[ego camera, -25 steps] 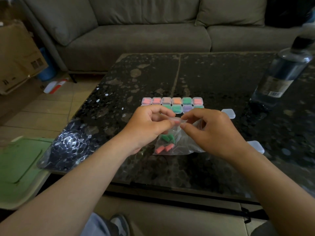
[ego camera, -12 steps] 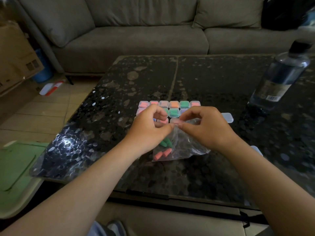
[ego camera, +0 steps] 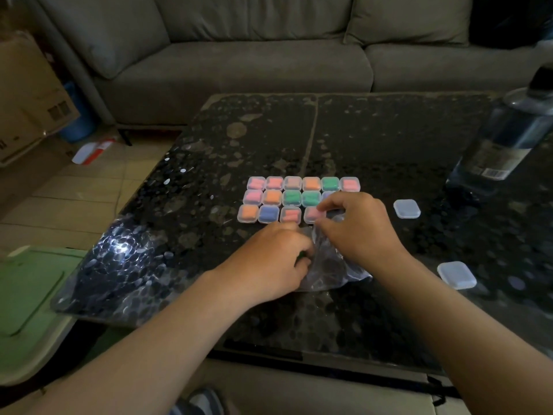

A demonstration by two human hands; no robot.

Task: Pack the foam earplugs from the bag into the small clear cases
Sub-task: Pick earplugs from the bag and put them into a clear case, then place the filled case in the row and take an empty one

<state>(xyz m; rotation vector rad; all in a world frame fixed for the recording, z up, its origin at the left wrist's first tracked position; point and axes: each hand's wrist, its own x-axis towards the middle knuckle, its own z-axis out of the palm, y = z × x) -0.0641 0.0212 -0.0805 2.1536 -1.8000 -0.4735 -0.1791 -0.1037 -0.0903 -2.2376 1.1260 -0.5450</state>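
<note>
Both hands work at the clear bag (ego camera: 329, 266) lying between them. The left hand (ego camera: 269, 259) curls its fingers round the bag's edge, and the right hand (ego camera: 356, 232) pinches its top. Just beyond their knuckles sit 3 rows of filled cases (ego camera: 291, 198); 2 empty cases (ego camera: 406, 208) lie right of the right hand.

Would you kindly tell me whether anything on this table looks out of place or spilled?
Nothing looks spilled or damaged. Two seemingly empty cases lie apart from the neat grid of filled cases: the far loose case and the near loose case, to its right.
</note>
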